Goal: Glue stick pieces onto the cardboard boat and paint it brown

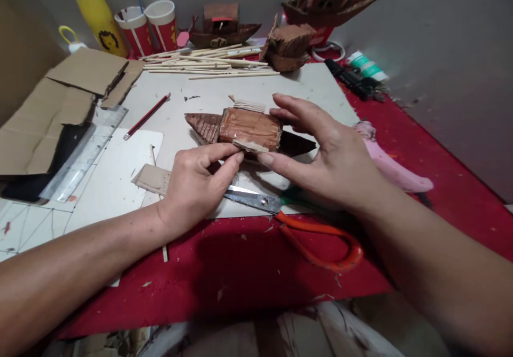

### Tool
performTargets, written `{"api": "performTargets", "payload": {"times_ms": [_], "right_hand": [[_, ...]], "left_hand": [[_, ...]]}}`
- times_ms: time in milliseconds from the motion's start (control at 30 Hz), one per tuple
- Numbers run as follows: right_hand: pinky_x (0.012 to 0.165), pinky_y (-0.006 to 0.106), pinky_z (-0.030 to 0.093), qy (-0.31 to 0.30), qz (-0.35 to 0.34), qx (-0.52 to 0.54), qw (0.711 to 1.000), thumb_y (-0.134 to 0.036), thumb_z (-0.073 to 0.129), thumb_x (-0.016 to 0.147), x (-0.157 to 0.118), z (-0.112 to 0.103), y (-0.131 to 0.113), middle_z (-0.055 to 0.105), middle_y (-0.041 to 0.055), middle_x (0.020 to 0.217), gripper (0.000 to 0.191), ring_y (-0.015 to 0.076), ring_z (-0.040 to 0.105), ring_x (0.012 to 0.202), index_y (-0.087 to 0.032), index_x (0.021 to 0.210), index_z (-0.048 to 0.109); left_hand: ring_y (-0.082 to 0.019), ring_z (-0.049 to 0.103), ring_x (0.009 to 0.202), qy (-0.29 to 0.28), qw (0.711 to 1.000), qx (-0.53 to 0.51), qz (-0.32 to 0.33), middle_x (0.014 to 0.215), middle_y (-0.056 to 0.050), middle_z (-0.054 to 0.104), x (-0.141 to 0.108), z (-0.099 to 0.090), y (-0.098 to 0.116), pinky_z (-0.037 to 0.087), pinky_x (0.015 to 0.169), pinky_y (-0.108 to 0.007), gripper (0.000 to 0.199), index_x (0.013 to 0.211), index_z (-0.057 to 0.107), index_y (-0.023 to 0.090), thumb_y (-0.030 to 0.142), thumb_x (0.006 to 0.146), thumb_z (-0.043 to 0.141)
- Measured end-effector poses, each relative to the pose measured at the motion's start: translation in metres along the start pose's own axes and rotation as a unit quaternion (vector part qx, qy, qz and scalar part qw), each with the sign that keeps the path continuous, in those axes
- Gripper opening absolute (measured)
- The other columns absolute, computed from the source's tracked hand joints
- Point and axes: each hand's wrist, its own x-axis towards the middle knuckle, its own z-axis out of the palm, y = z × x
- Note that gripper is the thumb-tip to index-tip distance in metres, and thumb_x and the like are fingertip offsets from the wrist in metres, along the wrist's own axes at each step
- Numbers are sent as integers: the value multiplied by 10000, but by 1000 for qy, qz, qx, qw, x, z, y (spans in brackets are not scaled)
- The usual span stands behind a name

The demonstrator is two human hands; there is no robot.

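A small brown model boat (250, 127) with a rounded roof lies on white board in front of me. My left hand (202, 172) pinches a small corrugated cardboard strip (251, 146) against the near edge of the roof. Around the boat's right end my right hand (326, 148) is spread, thumb by the strip's right end and fingers near the far side of the roof. Another corrugated strip (249, 106) sits along the far roof edge. Scissors (264, 202) with orange and green handles lie beneath my hands. A cardboard scrap (150, 179) is beside my left wrist.
Thin wooden sticks (208, 60) are heaped at the back, near several other model boats (222, 31). Cardboard sheets (44, 111), a clear ruler (84, 154) and a red pencil (147, 116) lie left. A pink glue gun (395, 167) is right; a yellow bottle (98, 17) and paper cups (161, 23) stand behind.
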Motion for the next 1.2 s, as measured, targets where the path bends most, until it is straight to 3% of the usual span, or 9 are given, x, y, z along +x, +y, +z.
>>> {"api": "performTargets", "payload": {"times_ms": [133, 533, 967, 1200], "right_hand": [[1058, 557, 494, 3, -5, 5, 1000, -415, 748, 806, 0, 0, -1, 584, 112, 1433, 743, 341, 594, 1282, -253, 1466, 449], [1059, 551, 489, -1, -9, -17, 1000, -427, 737, 799, 1, 0, -3, 575, 113, 1450, 754, 333, 599, 1274, -275, 1474, 437], [1056, 549, 487, 8, -24, -11, 1000, -423, 725, 811, 2, 5, -2, 584, 180, 1427, 761, 334, 594, 1280, -197, 1477, 435], [1081, 571, 461, -2, -25, -12, 1000, -410, 740, 807, 1, 6, 0, 554, 147, 1466, 791, 332, 560, 1322, -256, 1501, 394]], "left_hand": [[-107, 707, 700, -4, 1000, -4, 18, 802, 13, 789, 0, 0, -4, 528, 663, -179, 120, 849, 765, 170, 133, 871, 653], [-148, 693, 699, -34, 990, -48, -127, 756, 3, 778, 3, -6, 5, 535, 670, -241, 148, 817, 773, 191, 172, 858, 632], [-144, 684, 692, -59, 976, -108, -179, 780, -7, 783, 2, -11, 9, 530, 618, -243, 101, 865, 778, 202, 203, 810, 693], [-130, 642, 629, -63, 969, -117, -207, 709, -2, 746, 7, -19, 12, 490, 550, -231, 91, 804, 757, 194, 177, 769, 674]]}}
